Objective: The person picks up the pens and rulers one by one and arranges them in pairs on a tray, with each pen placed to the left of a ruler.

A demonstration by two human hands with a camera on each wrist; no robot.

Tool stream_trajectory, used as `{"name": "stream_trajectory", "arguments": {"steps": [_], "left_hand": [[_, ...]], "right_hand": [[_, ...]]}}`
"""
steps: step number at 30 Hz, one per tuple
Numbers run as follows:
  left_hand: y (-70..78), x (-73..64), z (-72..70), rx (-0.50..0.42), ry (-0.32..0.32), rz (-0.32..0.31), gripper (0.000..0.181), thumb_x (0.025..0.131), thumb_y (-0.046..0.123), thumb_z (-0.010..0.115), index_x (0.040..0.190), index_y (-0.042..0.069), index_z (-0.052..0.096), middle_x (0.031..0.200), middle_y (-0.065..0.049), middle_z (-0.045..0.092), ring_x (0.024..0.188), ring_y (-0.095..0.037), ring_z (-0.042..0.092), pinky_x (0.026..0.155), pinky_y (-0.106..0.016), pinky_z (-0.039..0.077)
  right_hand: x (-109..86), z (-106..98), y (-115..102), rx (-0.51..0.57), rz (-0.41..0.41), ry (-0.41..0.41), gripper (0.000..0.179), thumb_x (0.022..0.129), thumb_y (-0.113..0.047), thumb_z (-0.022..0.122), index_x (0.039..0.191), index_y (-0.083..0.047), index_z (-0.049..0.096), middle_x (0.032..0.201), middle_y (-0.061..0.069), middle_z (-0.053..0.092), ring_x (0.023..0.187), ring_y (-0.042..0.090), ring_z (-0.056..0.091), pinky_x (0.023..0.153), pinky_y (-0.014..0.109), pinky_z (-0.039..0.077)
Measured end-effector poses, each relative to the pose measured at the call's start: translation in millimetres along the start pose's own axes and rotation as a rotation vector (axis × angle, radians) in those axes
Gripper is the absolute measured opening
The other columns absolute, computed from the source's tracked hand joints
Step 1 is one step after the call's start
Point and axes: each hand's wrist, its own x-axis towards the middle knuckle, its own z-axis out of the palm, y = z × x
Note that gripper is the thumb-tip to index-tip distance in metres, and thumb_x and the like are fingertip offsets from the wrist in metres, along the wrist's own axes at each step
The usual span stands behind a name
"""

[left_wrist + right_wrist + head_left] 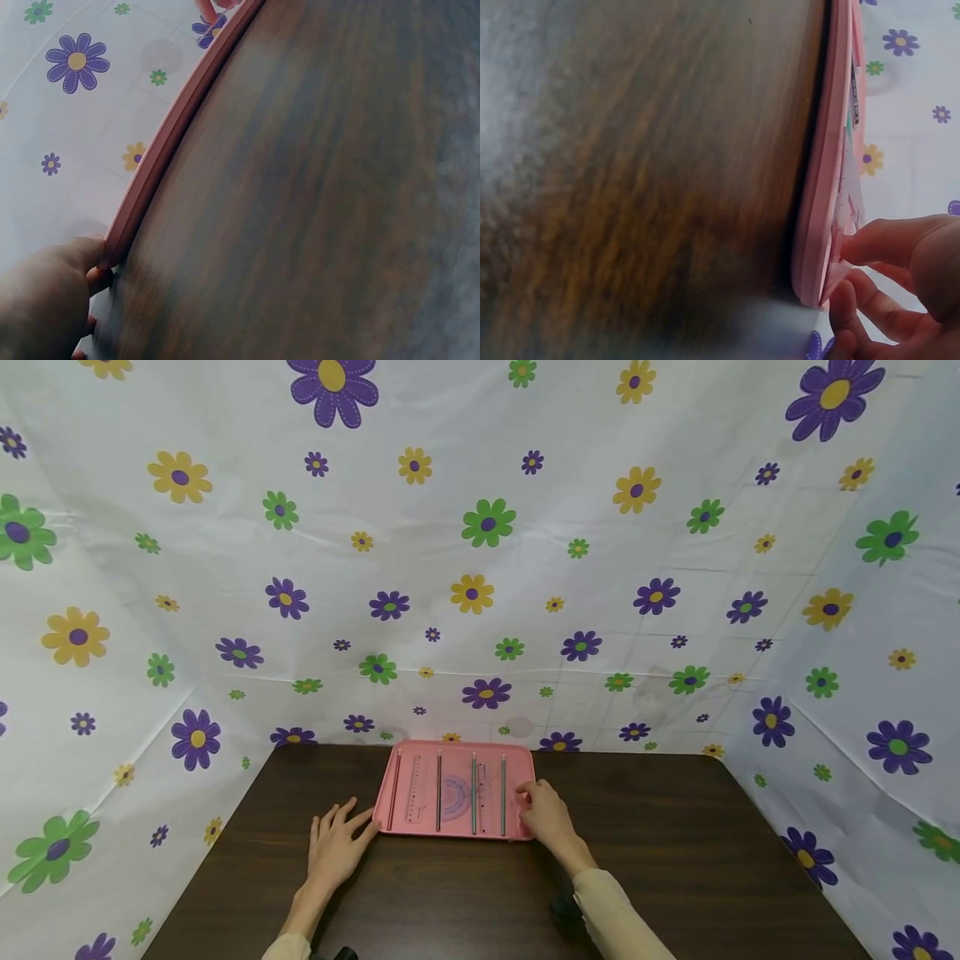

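A pink tray (pixel 453 836) lies at the back of the table. My left hand (pixel 334 847) has its fingers spread on the tabletop and its thumb touching the tray's front left corner. At the tray's right end, my right hand (pixel 548 814) pinches a clear plastic piece with ruler marks (pixel 847 184), seemingly a set square, tilted over the rim; fingers partly hide it. In the tray lie a red pencil (pixel 394 789), a clear ruler (pixel 414 789), a dark pencil (pixel 439 792), a bluish protractor (pixel 454 798), and two green pencils, one left (pixel 474 793) and one right (pixel 503 793).
Between the green pencils is another clear piece with marks (pixel 483 797), its shape hard to tell. The dark wooden table (pixel 450 902) spreads in front of the tray and to both sides. A white flowered cloth (pixel 480 568) hangs behind and at both sides.
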Motion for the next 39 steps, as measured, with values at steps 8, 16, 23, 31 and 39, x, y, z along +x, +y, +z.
{"name": "stream_trajectory", "arguments": {"steps": [8, 16, 23, 31, 39], "left_hand": [[-0.4, -1.6, -0.7, -0.002, -0.001, -0.001, 0.052, 0.098, 0.051, 0.054, 0.136, 0.016, 0.063, 0.155, -0.021, 0.04, 0.146, -0.046, 0.023, 0.118, -0.067, 0.002], [0.5, -1.3, 0.0, -0.008, -0.002, 0.0, 0.052, 0.098, 0.051, 0.053, 0.136, 0.015, 0.063, 0.156, -0.021, 0.039, 0.146, -0.045, 0.023, 0.118, -0.067, 0.001], [1.2, -0.7, 0.8, -0.011, -0.005, -0.004, 0.054, 0.098, 0.052, 0.053, 0.136, 0.015, 0.063, 0.156, -0.02, 0.039, 0.146, -0.045, 0.022, 0.118, -0.067, 0.001], [1.5, 0.6, 1.2, -0.003, -0.007, -0.004, 0.053, 0.098, 0.052, 0.053, 0.136, 0.016, 0.063, 0.156, -0.02, 0.039, 0.146, -0.045, 0.023, 0.118, -0.067, 0.001], [0.0, 1.5, 1.4, -0.008, -0.009, -0.005, 0.053, 0.098, 0.051, 0.053, 0.136, 0.016, 0.063, 0.156, -0.02, 0.039, 0.146, -0.045, 0.022, 0.118, -0.067, 0.001]], "right_hand": [[4.9, 6.5, 0.4, -0.057, -0.023, 0.023, 0.028, 0.08, -0.001, 0.071, 0.107, -0.004, 0.073, 0.097, 0.011, 0.062, 0.078, 0.02, 0.058, 0.072, 0.041, 0.055], [8.5, 9.4, -2.2, -0.16, -0.065, 0.048, 0.022, 0.08, -0.001, 0.071, 0.101, -0.005, 0.074, 0.094, 0.012, 0.064, 0.074, 0.027, 0.064, 0.07, 0.048, 0.054], [10.1, 13.8, -2.6, -0.241, -0.088, 0.044, 0.012, 0.089, -0.006, 0.067, 0.097, -0.007, 0.076, 0.091, 0.01, 0.064, 0.077, 0.029, 0.065, 0.071, 0.048, 0.053], [5.6, 16.4, -2.0, -0.269, -0.112, 0.039, 0.014, 0.094, -0.012, 0.065, 0.1, -0.006, 0.077, 0.09, 0.011, 0.062, 0.08, 0.029, 0.062, 0.075, 0.048, 0.053], [0.6, 14.5, -1.9, -0.174, -0.1, 0.049, 0.018, 0.089, -0.013, 0.071, 0.104, -0.003, 0.074, 0.096, 0.011, 0.061, 0.082, 0.027, 0.059, 0.077, 0.047, 0.052]]}}
